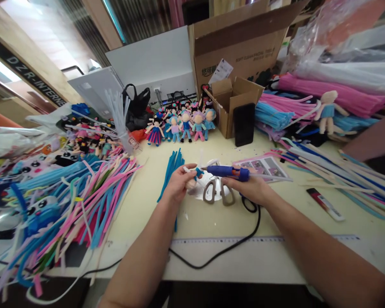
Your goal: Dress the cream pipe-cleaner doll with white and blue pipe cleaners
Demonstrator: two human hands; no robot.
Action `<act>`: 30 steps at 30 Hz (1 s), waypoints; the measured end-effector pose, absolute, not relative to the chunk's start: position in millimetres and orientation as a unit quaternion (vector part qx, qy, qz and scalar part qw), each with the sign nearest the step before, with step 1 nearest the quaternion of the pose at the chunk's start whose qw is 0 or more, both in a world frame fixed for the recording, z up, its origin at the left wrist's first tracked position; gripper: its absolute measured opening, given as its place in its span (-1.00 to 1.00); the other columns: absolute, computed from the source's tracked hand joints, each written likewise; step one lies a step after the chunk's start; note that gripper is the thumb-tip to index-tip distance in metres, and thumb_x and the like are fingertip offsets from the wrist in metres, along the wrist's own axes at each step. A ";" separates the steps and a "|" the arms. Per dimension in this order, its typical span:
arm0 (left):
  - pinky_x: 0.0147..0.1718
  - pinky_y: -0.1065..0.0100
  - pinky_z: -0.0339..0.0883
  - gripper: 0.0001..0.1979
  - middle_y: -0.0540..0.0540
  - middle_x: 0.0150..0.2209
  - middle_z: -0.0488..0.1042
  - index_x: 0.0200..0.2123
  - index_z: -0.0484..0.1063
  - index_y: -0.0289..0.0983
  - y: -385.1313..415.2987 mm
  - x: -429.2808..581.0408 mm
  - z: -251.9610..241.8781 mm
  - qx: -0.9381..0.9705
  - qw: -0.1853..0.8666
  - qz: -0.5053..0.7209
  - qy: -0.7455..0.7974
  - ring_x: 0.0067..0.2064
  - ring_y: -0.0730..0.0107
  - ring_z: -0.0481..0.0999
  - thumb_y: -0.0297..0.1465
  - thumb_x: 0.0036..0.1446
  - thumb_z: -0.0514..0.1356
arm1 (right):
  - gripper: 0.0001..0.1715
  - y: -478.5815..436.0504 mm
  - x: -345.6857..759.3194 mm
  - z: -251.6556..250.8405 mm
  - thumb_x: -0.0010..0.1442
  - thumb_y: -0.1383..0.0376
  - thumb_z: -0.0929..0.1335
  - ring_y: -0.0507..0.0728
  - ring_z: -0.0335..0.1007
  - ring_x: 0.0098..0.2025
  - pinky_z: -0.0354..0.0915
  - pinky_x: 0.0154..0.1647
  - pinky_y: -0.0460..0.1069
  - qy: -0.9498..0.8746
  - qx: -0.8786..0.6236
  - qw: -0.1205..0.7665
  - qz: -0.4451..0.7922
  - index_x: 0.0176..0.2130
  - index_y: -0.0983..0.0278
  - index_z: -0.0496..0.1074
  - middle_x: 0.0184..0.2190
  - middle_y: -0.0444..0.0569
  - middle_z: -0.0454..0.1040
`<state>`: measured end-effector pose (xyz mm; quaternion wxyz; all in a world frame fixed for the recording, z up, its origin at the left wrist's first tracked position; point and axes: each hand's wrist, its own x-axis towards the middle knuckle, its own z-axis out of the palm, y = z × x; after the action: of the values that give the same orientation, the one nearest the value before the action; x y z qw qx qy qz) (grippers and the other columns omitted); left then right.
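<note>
In the middle of the table my left hand pinches a small piece of pipe-cleaner craft, blue with pale parts; the fingers hide some of it. My right hand is closed around a blue hot glue gun, whose nozzle points left and reaches the blue part of the piece. A clear glue stick sticks out of the gun's back end. Below the gun lie scissors with grey-brown handles on a whitish sheet. Left of my left hand rests a bundle of teal pipe cleaners.
Pipe cleaners in many colours pile up at left and right. Several small dolls stand at the back beside a cardboard box and a black phone. A black cord crosses the ruler near the front edge.
</note>
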<state>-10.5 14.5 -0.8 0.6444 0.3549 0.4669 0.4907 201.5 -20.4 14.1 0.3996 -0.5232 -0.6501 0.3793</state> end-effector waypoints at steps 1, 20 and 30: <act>-0.37 0.34 0.33 -0.55 -0.06 -0.48 0.53 -0.27 0.44 -0.35 14.4 -10.3 -0.8 0.355 0.645 0.491 0.466 -0.43 0.34 0.53 -0.42 -0.33 0.42 | -0.73 -20.2 201.5 13.5 -0.03 0.10 0.40 0.01 0.18 -0.58 0.12 -0.59 -0.07 -0.650 -0.527 0.398 0.376 -0.55 0.23 0.38 -0.65 -0.20 0.30; -0.43 0.40 0.35 -0.55 -0.07 -0.46 0.54 -0.25 0.45 -0.36 13.6 -10.7 1.9 0.332 0.669 0.485 0.455 -0.45 0.38 0.54 -0.46 -0.32 0.41 | -0.73 -22.0 197.7 10.6 -0.04 0.09 0.39 0.03 0.23 -0.52 0.15 -0.52 -0.07 -0.632 -0.540 0.390 0.396 -0.50 0.23 0.37 -0.60 -0.17 0.34; -0.41 0.38 0.36 -0.56 -0.08 -0.45 0.55 -0.25 0.45 -0.37 13.7 -10.4 1.6 0.329 0.672 0.487 0.450 -0.45 0.37 0.54 -0.47 -0.30 0.41 | -0.77 -23.1 195.9 13.5 -0.05 0.12 0.39 0.03 0.25 -0.53 0.18 -0.51 -0.07 -0.631 -0.541 0.393 0.393 -0.51 0.23 0.39 -0.59 -0.16 0.36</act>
<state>-10.4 13.7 1.6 0.6723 0.3291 0.4504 0.4867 195.9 -23.1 13.5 0.3931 -0.5414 -0.6310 0.3927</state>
